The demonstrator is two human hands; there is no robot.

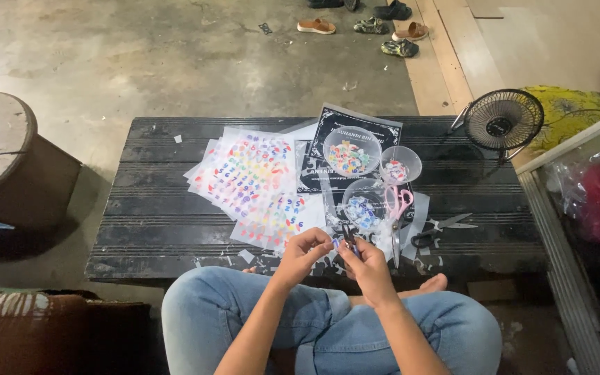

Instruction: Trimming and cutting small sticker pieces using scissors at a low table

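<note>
Over the counter's (147,229) near edge, the left hand (305,251) pinches a small cutout, the right hand (364,267) grips dark scissors (349,238); three bowls (352,153) already hold pieces, sticker sheets (248,173) remain uncut.

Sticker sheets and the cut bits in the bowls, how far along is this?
Done: three clear bowls hold coloured cut pieces. In hand: the left hand pinches a small piece while the right hand works a dark tool against it; which tool, I cannot tell. Left: a stack of sticker sheets, apparently uncut, on the low black table.
</note>
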